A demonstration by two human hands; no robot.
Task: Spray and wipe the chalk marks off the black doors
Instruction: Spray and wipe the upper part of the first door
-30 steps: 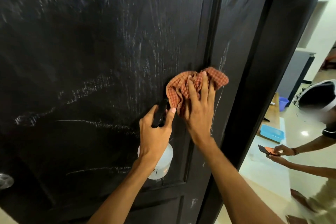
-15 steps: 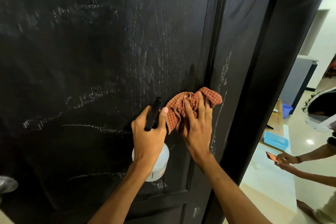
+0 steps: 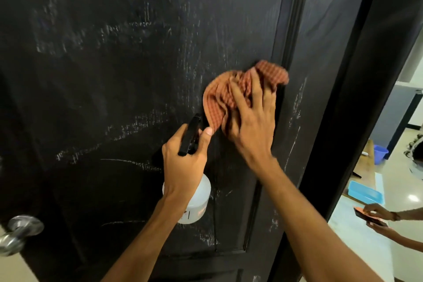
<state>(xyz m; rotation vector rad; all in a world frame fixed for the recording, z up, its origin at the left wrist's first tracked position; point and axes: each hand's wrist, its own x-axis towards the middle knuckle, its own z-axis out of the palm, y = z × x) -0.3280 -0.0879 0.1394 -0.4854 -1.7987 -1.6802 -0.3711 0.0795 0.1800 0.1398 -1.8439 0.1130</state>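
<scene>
Black door [image 3: 114, 98] fills my view, chalk marks [image 3: 137, 123] streaked across its panel. My right hand [image 3: 251, 126], fingers spread, presses the bunched checked cloth [image 3: 219, 98] onto the panel beside the moulding. My left hand [image 3: 183, 165] grips the spray bottle [image 3: 199, 199] just below. Best bet: firm overlapping strokes along the grain.

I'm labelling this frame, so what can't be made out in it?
Head view only:
Spray bottle label: too small, partly behind the left hand.
Door under the cloth: hidden by cloth and right hand.
Cloth pattern: motion-blurred.
Door handle: cut off by the left edge.
</scene>
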